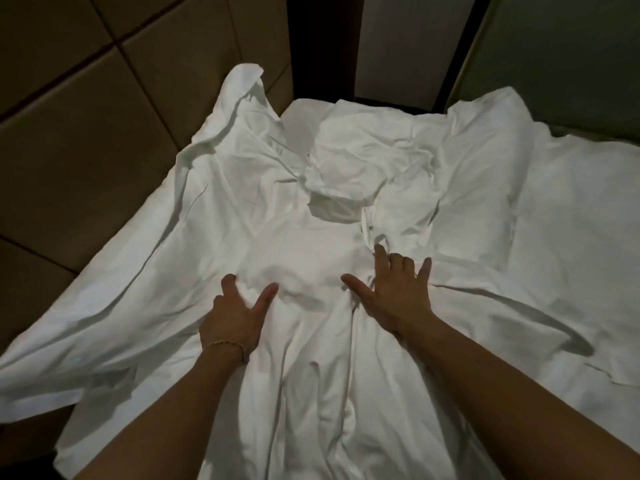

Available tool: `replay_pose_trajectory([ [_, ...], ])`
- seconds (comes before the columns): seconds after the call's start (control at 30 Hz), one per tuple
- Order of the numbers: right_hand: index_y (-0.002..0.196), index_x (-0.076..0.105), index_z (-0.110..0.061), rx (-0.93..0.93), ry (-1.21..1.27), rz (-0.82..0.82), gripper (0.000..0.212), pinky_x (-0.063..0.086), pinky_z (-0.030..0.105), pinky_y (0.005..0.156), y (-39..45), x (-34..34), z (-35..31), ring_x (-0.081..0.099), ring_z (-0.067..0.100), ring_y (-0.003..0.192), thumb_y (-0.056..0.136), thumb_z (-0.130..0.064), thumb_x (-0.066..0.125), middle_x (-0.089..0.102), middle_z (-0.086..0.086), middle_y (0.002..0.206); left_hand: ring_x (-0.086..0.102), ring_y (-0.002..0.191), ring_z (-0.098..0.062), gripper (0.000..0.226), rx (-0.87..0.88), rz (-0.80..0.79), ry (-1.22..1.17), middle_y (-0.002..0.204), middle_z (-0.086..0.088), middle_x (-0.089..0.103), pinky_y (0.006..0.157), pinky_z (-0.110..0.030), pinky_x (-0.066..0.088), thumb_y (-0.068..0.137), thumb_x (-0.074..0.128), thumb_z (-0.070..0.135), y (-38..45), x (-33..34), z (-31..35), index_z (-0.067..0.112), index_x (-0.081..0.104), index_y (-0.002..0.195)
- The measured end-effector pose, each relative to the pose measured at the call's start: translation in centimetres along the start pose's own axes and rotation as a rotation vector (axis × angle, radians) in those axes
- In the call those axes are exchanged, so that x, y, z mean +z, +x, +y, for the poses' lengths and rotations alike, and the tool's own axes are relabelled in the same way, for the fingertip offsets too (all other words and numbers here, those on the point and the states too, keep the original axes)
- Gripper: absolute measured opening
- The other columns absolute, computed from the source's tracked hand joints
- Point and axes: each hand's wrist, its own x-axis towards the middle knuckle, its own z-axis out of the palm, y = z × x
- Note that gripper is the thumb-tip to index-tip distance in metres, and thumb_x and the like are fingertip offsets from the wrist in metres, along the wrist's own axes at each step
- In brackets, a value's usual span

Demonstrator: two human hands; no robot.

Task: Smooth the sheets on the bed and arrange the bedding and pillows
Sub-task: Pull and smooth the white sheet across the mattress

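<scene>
A crumpled white sheet (pixel 311 341) covers the bed, with long folds running toward me. My left hand (pixel 235 317) grips a bunch of this sheet: its fingers curl into the fabric and the thumb sticks out. Just to its right, my right hand (pixel 391 289) presses down on the sheet with fingers spread, the middle ones slightly bent. Beyond the hands lies a crumpled white pillow (pixel 346 161). A larger pillow (pixel 481 174) sits to its right. One sheet corner (pixel 242 95) stands up against the wall on the left.
A brown padded wall panel (pixel 86 116) runs along the bed's left side. Behind the bed's far end are a dark gap and grey panels (pixel 554 46). The sheet's left edge (pixel 52 362) hangs over the bed's side.
</scene>
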Motion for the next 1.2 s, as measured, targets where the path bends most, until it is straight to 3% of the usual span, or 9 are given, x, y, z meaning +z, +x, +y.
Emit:
replay_pose_trajectory([
  [0.07, 0.151, 0.024, -0.015, -0.003, -0.005, 0.008, 0.109, 0.009, 0.062, 0.116, 0.0, 0.5, 0.1, 0.044, 0.031, 0.128, 0.076, -0.091, 0.0, 0.051, 0.011, 0.135, 0.061, 0.107, -0.037, 0.101, -0.015, -0.02, -0.021, 0.119, -0.015, 0.064, 0.088, -0.043, 0.048, 0.069, 0.036, 0.095, -0.1, 0.1, 0.0, 0.02, 0.034, 0.136],
  [0.17, 0.142, 0.035, -0.014, -0.01, 0.039, 0.04, 0.103, 0.027, 0.049, 0.107, 0.2, 1.3, 0.2, 0.051, 0.031, 0.118, 0.079, -0.09, 0.008, 0.056, 0.009, 0.13, 0.062, 0.098, -0.034, 0.086, 0.014, -0.035, -0.031, 0.107, -0.011, 0.067, 0.082, -0.04, 0.049, 0.065, 0.038, 0.096, -0.5, -0.3, -0.1, 0.023, 0.048, 0.108],
  [0.27, 0.142, 0.036, -0.013, -0.015, 0.07, 0.081, 0.097, 0.033, 0.046, 0.099, 0.1, 1.7, 0.1, 0.055, 0.032, 0.11, 0.082, -0.086, 0.015, 0.059, 0.01, 0.127, 0.062, 0.1, -0.037, 0.084, 0.084, -0.004, 0.058, 0.107, -0.017, 0.066, 0.081, -0.039, 0.048, 0.065, 0.038, 0.096, 0.0, -3.2, 0.2, 0.023, 0.051, 0.106],
  [0.37, 0.137, 0.042, -0.016, -0.017, 0.16, 0.189, 0.089, 0.034, 0.046, 0.093, 1.1, 0.2, -1.3, 0.055, 0.034, 0.106, 0.083, -0.085, 0.022, 0.06, 0.01, 0.12, 0.061, 0.105, -0.042, 0.095, 0.181, 0.123, 0.188, 0.112, -0.025, 0.064, 0.084, -0.043, 0.048, 0.067, 0.035, 0.097, 3.1, -10.7, 0.8, 0.018, 0.051, 0.117],
  [0.57, 0.137, 0.047, -0.016, -0.097, 0.271, 0.478, 0.086, 0.039, 0.045, 0.08, 7.6, -6.5, -9.6, 0.053, 0.034, 0.095, 0.086, -0.082, 0.024, 0.056, 0.012, 0.107, 0.06, 0.092, -0.05, 0.091, 0.211, 0.36, 0.308, 0.102, -0.031, 0.062, 0.072, -0.046, 0.046, 0.065, 0.026, 0.1, 6.8, -25.9, -0.1, 0.016, 0.047, 0.095],
  [0.73, 0.147, 0.028, -0.03, -0.138, 0.226, 0.329, 0.071, 0.033, 0.044, 0.086, 10.5, -6.0, -12.1, 0.045, 0.032, 0.101, 0.089, -0.07, 0.015, 0.046, 0.008, 0.115, 0.062, 0.092, -0.046, 0.078, 0.129, 0.296, 0.336, 0.101, -0.026, 0.065, 0.071, -0.043, 0.045, 0.078, 0.032, 0.086, 6.4, -22.9, -2.6, 0.014, 0.046, 0.104],
  [0.9, 0.152, 0.015, -0.039, -0.149, 0.168, 0.101, 0.077, 0.031, 0.043, 0.092, 10.5, 0.0, -10.9, 0.041, 0.027, 0.105, 0.083, -0.07, 0.003, 0.04, 0.004, 0.127, 0.064, 0.097, -0.044, 0.088, 0.08, 0.217, 0.368, 0.106, -0.024, 0.067, 0.078, -0.045, 0.048, 0.076, 0.027, 0.087, 6.8, -16.9, -5.4, 0.013, 0.042, 0.121],
  [1.07, 0.153, 0.011, -0.043, -0.258, 0.147, 0.133, 0.066, 0.028, 0.042, 0.103, 9.8, 0.6, -8.6, 0.036, 0.024, 0.12, 0.093, -0.071, 0.015, 0.035, -0.002, 0.14, 0.062, 0.097, -0.047, 0.083, 0.014, 0.264, 0.38, 0.11, -0.027, 0.062, 0.078, -0.049, 0.046, 0.078, 0.027, 0.087, 7.2, -15.9, -6.1, 0.011, 0.038, 0.111],
  [1.2, 0.151, 0.029, -0.032, -0.292, 0.162, 0.171, 0.062, 0.028, 0.044, 0.11, 8.5, 0.2, -7.1, 0.035, 0.029, 0.134, 0.098, -0.062, 0.023, 0.038, 0.007, 0.148, 0.047, 0.111, -0.041, 0.083, 0.181, 0.477, 0.387, 0.125, -0.021, 0.047, 0.087, -0.056, 0.04, 0.086, 0.026, 0.08, 6.3, -16.0, -3.8, 0.011, 0.04, 0.13],
])
